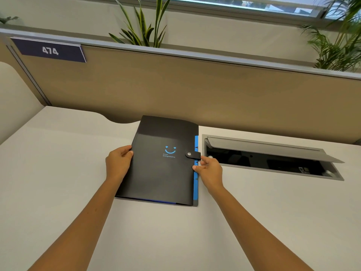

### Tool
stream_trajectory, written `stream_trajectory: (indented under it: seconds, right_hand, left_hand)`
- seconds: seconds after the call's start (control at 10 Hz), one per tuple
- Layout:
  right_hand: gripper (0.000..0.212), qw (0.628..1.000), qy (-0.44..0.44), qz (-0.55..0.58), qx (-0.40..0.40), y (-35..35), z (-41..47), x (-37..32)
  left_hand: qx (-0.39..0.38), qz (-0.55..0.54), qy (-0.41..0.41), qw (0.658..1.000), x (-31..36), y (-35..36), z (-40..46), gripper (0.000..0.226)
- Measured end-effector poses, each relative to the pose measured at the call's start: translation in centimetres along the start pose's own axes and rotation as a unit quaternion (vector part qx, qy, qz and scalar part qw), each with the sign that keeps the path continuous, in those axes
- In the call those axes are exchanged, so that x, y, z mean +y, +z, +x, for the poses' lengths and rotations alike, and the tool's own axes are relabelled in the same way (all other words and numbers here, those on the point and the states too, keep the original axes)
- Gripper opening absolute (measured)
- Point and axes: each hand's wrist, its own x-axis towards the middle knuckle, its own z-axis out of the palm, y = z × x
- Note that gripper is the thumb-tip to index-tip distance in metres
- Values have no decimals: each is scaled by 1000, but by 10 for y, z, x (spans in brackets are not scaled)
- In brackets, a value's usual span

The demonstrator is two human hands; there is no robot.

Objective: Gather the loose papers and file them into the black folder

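Black folder (162, 163) flat on the white desk (58, 173), snapped shut, blue tabs poking out along its right edge. No telling what lies inside. Left hand (119, 163) gripping the folder's left edge; right hand (210, 171) pinching the right edge just under the strap. Beside it, an open cable hatch (273, 157), contents dark. Behind, a tan partition (195, 90) with a sign (49, 50) reading 474, and plants (142, 26) cut off above.

The black folder (162, 173) carries a blue smiley print with small pale lettering, a silver snap on its black strap (192, 154), and blue tabs along its right edge. The desk (58, 173) is off-white, the partition (175, 85) tan, and the navy sign (49, 50) reads 474 in white.
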Motion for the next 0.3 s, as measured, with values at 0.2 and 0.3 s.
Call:
stream_trajectory:
  seconds: [0.2,0.3]
  right_hand:
    - [53,1000,4,11,11,-10,-20,5]
    - [50,999,8,23,21,-17,-36,10]
  left_hand:
    - [0,34,23,999,0,-12,-23,35]
    - [21,35,57,998,-4,-17,-40,31]
